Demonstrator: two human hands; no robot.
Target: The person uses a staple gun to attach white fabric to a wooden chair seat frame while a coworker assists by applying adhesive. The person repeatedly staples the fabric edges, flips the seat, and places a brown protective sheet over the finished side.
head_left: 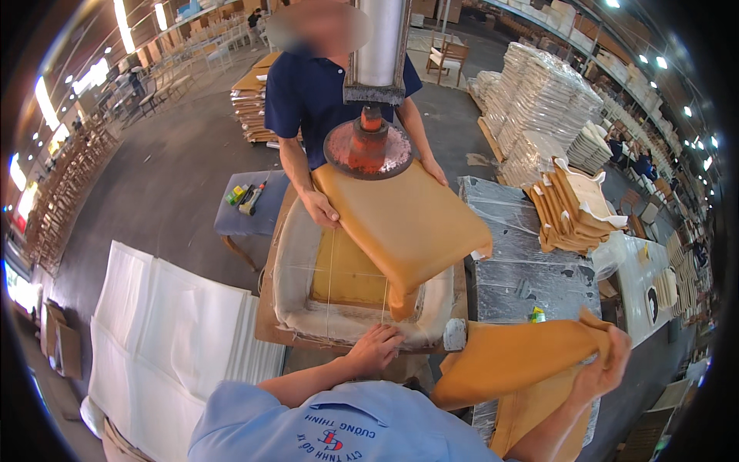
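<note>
My right hand (604,366) is closed on the upper corner of a tan leather-like cover (512,350), lifted off to my right. My left hand (377,349) lies at the near rim of a padded frame (296,296), its fingers loosely spread with nothing in them. Strings cross the frame's opening. Above that frame a co-worker in a dark blue shirt holds a tan-covered seat cushion (400,219) by its edges, tilted, with one corner hanging toward my left hand. A round press plate (368,150) on a vertical column hangs over the cushion's far end.
More tan sheets (535,416) lie on the plastic-wrapped table (531,289) at my right, with a pile of tan covers (573,204) at its far end. White foam sheets (165,323) stand at left. A blue stool (250,202) holds small tools. Wrapped stacks (531,104) stand farther back.
</note>
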